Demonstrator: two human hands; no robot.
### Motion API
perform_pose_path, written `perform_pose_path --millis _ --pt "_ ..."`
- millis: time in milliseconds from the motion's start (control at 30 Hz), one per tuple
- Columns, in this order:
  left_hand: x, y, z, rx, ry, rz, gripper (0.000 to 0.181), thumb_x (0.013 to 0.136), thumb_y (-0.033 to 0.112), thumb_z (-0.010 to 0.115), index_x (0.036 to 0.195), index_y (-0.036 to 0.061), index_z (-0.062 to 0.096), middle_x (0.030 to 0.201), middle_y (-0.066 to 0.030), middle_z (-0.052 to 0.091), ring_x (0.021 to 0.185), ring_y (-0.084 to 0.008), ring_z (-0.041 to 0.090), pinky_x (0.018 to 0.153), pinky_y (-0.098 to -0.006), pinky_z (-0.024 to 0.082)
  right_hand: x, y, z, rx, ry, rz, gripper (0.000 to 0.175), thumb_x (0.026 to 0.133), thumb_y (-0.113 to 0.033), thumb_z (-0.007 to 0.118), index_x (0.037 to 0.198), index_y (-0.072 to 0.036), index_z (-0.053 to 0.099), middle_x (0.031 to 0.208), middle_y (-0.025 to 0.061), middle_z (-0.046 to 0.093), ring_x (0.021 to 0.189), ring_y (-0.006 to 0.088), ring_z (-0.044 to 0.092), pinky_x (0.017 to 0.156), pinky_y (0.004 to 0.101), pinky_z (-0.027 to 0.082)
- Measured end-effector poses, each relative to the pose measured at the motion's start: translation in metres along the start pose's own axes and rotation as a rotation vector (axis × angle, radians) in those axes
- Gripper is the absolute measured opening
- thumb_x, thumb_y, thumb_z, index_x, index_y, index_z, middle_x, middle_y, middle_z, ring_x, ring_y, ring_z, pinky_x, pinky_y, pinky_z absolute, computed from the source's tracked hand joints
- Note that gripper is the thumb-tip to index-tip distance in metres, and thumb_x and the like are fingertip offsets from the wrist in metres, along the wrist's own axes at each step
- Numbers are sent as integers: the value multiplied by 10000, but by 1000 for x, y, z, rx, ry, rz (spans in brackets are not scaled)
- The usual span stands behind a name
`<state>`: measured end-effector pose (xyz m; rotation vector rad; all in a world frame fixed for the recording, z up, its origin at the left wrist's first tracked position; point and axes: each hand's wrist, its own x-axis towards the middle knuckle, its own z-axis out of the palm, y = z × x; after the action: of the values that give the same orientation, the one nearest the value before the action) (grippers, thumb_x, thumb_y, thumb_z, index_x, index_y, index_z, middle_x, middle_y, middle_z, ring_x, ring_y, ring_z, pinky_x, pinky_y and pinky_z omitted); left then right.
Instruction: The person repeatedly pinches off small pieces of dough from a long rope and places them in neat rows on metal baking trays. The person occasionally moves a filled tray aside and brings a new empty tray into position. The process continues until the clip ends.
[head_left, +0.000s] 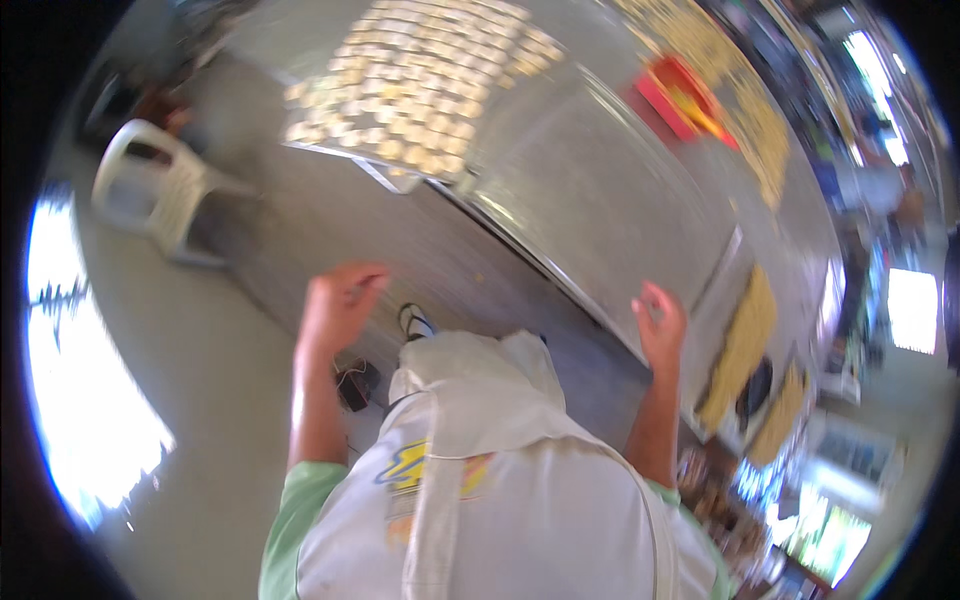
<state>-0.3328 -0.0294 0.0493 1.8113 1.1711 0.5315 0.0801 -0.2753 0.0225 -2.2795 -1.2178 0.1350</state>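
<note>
My left hand (346, 300) hangs in the air over the floor, its fingers loosely curled with nothing seen in them. On the other side of my body, my right hand (660, 319) is held near the edge of a metal work table (592, 202), thumb and fingers curled a little apart and holding nothing visible. Ahead, a tray (330, 150) bears many small pale dough pieces (420, 97) in rows. Farther right on the table stands a red plastic container (664, 109) with a yellow thing in it, too blurred to name. An apron (480, 397) covers my front.
A white plastic chair (176, 187) stands on the floor at the left. Beyond the red container lies a broad spread of small yellowish pieces (757, 127). Two long yellowish slabs (742, 345) (780, 420) and a dark object (754, 390) lie to my right. A person is blurred at far right.
</note>
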Motion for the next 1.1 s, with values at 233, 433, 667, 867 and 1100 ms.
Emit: perform_pose_path --millis 233,433,667,867,1100 --pt "24 -39 -45 60 31 22 146 911 98 678 1009 -4 716 705 -50 656 603 -65 506 560 -243 427 -31 4 -39 18 162 252 287 845 -71 727 1127 -22 701 870 0 655 771 77 538 714 248 467" --pt "28 -28 -21 -2 -12 30 151 913 108 684 1013 -3 709 779 -70 680 656 -67 548 589 -245 449 -34 -11 -9 68 82 193 268 830 -14 713 1097 -29 705 885 18 654 765 82 559 688 232 465" --pt "11 -45 6 3 -161 -50 156 883 112 692 1002 11 701 822 -103 695 693 -168 616 634 -299 484 -31 -91 74 426 -832 -98 247 846 -73 718 1091 -45 703 914 67 693 785 133 631 682 278 505" --pt "-46 -138 110 -132 16 -308 211 859 172 696 1020 37 695 805 -129 687 736 -266 657 679 -357 504 -76 -9 246 339 -1185 53 358 868 -217 732 1170 -35 670 811 86 709 707 187 661 681 348 529" --pt "-83 -346 297 -60 34 -761 380 834 232 709 1183 88 667 1073 -152 699 1019 -334 666 880 -441 516 -109 220 450 -15 -1143 468 525 950 -302 642 1418 -129 481 1261 101 594 1076 232 599 843 418 530"
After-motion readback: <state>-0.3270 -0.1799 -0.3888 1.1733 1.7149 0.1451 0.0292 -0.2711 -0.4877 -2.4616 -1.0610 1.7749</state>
